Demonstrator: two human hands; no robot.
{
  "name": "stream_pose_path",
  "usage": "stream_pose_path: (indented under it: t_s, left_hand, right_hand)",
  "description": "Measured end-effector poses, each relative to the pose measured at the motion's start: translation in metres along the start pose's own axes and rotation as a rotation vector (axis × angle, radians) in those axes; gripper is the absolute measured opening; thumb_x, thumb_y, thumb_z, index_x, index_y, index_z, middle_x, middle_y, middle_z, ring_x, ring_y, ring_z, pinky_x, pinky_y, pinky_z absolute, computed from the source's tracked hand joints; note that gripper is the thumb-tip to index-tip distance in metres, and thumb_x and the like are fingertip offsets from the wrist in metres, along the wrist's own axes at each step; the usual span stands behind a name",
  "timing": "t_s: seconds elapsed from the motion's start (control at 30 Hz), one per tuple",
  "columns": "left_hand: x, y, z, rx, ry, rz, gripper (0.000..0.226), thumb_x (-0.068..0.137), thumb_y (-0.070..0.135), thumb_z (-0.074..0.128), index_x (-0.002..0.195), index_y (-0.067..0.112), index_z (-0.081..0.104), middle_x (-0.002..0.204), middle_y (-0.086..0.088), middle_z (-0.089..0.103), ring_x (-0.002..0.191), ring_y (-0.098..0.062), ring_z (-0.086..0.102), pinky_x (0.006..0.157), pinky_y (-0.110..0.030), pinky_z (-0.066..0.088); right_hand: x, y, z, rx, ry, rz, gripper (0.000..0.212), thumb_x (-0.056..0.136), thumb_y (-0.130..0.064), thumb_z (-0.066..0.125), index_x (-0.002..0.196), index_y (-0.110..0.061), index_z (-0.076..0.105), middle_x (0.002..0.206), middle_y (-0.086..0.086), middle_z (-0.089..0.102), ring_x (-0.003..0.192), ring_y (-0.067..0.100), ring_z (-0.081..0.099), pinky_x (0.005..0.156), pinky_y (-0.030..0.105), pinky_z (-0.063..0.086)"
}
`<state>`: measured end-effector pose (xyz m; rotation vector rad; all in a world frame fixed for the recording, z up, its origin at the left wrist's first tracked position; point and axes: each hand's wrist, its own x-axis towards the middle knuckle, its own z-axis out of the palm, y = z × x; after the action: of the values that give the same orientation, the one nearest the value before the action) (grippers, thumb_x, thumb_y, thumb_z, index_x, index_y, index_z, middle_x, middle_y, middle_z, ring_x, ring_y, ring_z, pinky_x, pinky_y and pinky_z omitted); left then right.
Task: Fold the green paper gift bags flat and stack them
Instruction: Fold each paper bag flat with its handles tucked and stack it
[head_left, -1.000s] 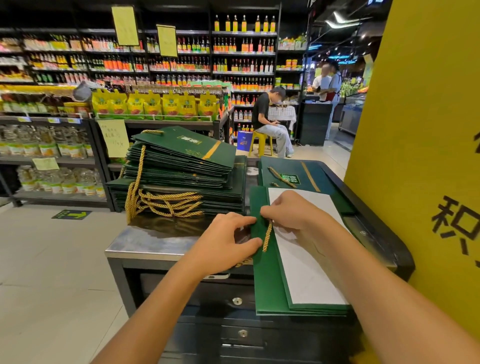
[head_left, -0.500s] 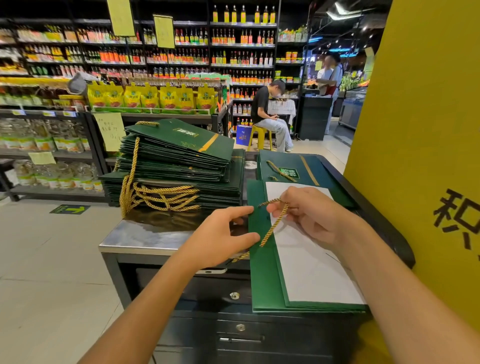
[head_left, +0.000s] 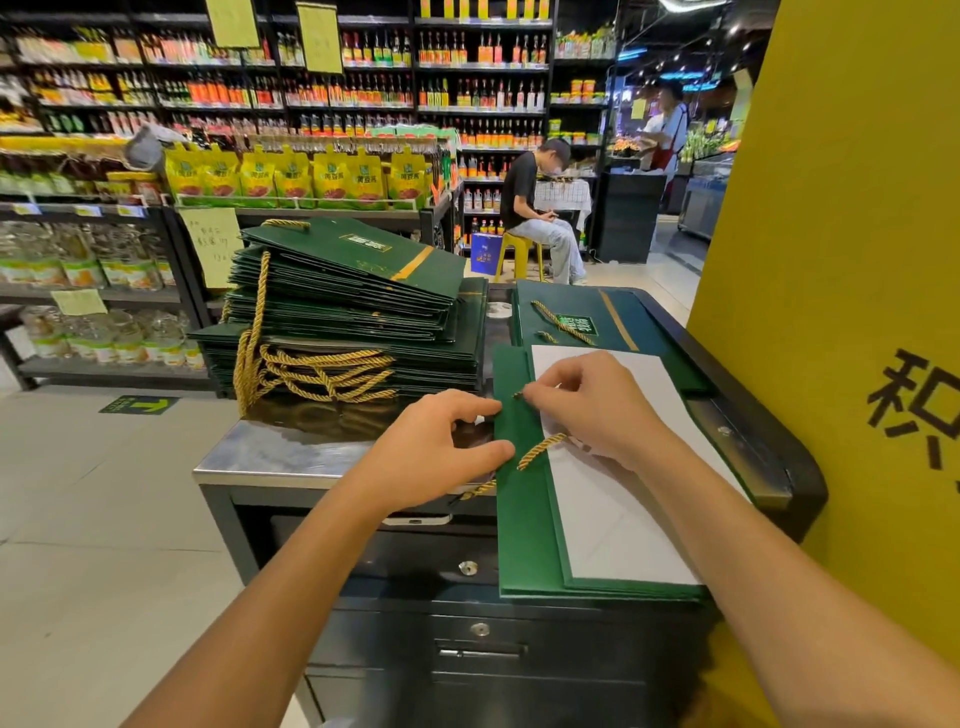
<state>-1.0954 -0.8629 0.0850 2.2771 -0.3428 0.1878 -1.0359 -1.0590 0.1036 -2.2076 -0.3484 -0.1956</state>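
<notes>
Closest to you, your left hand (head_left: 436, 447) grips the left edge of the green bag (head_left: 524, 545), thumb on top of the paper and fingers curled at the rim. Just beside it, your right hand (head_left: 587, 410) pinches one end of the gold cord (head_left: 540, 451) between its fingertips, and the rest of the cord runs under your palm and comes out across the bag's green border. The bag lies flat on the right part of the steel counter (head_left: 260, 452), its near end hanging over the front above the drawers (head_left: 478, 649), with a white panel (head_left: 613, 509) facing up. To the left and a little farther back, the stack of folded bags (head_left: 363, 317) sits on the counter, its upper bags tilted and their gold handles spilling down the near side. Behind your right hand a second bag (head_left: 550, 306) lies flat with a loose gold handle across it. A yellow pillar (head_left: 831, 260) with black characters stands against the counter's right side. Well beyond the counter, a seated person (head_left: 524, 197) perches on a yellow stool (head_left: 519, 249), and shelves (head_left: 363, 93) of bottles and yellow pouches fill the back of the shop.
</notes>
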Motion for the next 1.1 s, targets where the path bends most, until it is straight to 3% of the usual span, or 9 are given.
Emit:
stream_pose_path:
  t_s: [0.13, 0.27, 0.43, 0.53, 0.6, 0.7, 0.83, 0.97, 1.1]
  left_hand:
    - [0.001, 0.0, -0.001, -0.023, -0.003, -0.007, 0.061, 0.089, 0.038, 0.075, 0.144, 0.022, 0.057, 0.131, 0.009, 0.062, 0.112, -0.009, 0.064, 0.097, -0.039, 0.057]
    - [0.0, 0.001, 0.002, -0.012, 0.019, 0.005, 0.059, 0.091, 0.034, 0.074, 0.145, 0.022, 0.055, 0.129, 0.011, 0.063, 0.112, -0.003, 0.062, 0.1, -0.032, 0.054]
    - [-0.002, 0.002, -0.001, 0.008, -0.007, -0.004, 0.057, 0.092, 0.036, 0.072, 0.145, 0.022, 0.056, 0.137, 0.01, 0.061, 0.118, -0.004, 0.059, 0.106, -0.031, 0.05]
    - [-0.002, 0.003, -0.002, -0.009, -0.03, -0.003, 0.051, 0.093, 0.032, 0.071, 0.142, 0.025, 0.057, 0.131, 0.017, 0.062, 0.114, 0.002, 0.059, 0.105, -0.025, 0.048]
    - [-0.001, 0.003, -0.003, -0.001, -0.039, 0.002, 0.054, 0.094, 0.032, 0.07, 0.145, 0.024, 0.055, 0.137, 0.015, 0.06, 0.12, 0.001, 0.056, 0.106, -0.024, 0.044]
    - [0.0, 0.001, -0.003, -0.023, -0.054, -0.004, 0.056, 0.094, 0.031, 0.07, 0.147, 0.022, 0.053, 0.14, 0.01, 0.06, 0.122, -0.002, 0.057, 0.108, -0.029, 0.047]
    - [0.0, -0.001, -0.002, -0.109, -0.066, -0.007, 0.053, 0.095, 0.027, 0.07, 0.145, 0.02, 0.055, 0.13, 0.007, 0.065, 0.111, -0.008, 0.066, 0.099, -0.038, 0.056]
    - [0.001, 0.001, -0.002, -0.1, -0.05, 0.015, 0.034, 0.097, 0.03, 0.066, 0.131, 0.027, 0.067, 0.093, 0.024, 0.069, 0.082, 0.004, 0.066, 0.082, -0.024, 0.054]
    - [0.004, 0.002, -0.001, -0.151, -0.031, -0.003, 0.023, 0.098, 0.03, 0.062, 0.117, 0.028, 0.074, 0.066, 0.018, 0.064, 0.055, 0.001, 0.05, 0.058, -0.012, 0.041]
  right_hand:
    - [0.0, -0.002, -0.006, 0.236, -0.027, 0.081, 0.015, 0.088, -0.022, 0.072, 0.08, -0.011, 0.078, 0.073, 0.024, 0.061, 0.058, 0.026, 0.049, 0.049, 0.031, 0.04]
    - [0.001, -0.003, -0.011, 0.327, -0.1, 0.163, 0.011, 0.087, -0.021, 0.074, 0.082, -0.015, 0.081, 0.074, 0.017, 0.06, 0.064, 0.027, 0.047, 0.045, 0.026, 0.035]
    - [-0.01, -0.01, -0.02, 0.219, -0.069, 0.04, 0.011, 0.09, -0.027, 0.072, 0.101, -0.031, 0.073, 0.087, 0.009, 0.065, 0.07, 0.02, 0.056, 0.058, 0.032, 0.047]
    - [-0.025, -0.015, -0.034, 0.116, -0.245, -0.145, 0.02, 0.083, -0.035, 0.081, 0.103, -0.038, 0.075, 0.079, 0.007, 0.051, 0.067, 0.016, 0.048, 0.061, 0.035, 0.044]
    - [-0.031, -0.014, -0.037, -0.103, -0.368, -0.207, 0.027, 0.077, -0.043, 0.084, 0.103, -0.043, 0.076, 0.084, 0.008, 0.05, 0.067, 0.009, 0.046, 0.065, 0.03, 0.041]
    - [-0.035, -0.011, -0.03, -0.233, -0.367, -0.288, 0.015, 0.078, -0.041, 0.084, 0.092, -0.04, 0.079, 0.084, 0.0, 0.049, 0.07, 0.003, 0.047, 0.062, 0.019, 0.037]
    - [-0.036, -0.004, -0.026, -0.242, -0.303, -0.351, 0.003, 0.087, -0.033, 0.077, 0.085, -0.034, 0.075, 0.081, -0.001, 0.051, 0.069, 0.007, 0.046, 0.062, 0.021, 0.035]
    - [-0.035, 0.002, -0.027, -0.195, -0.245, -0.351, 0.007, 0.094, -0.033, 0.069, 0.087, -0.035, 0.068, 0.08, 0.003, 0.051, 0.069, 0.013, 0.045, 0.067, 0.031, 0.039]
    - [-0.035, -0.001, -0.031, -0.162, -0.272, -0.357, 0.011, 0.099, -0.029, 0.062, 0.089, -0.034, 0.064, 0.071, 0.009, 0.046, 0.067, 0.02, 0.043, 0.064, 0.035, 0.036]
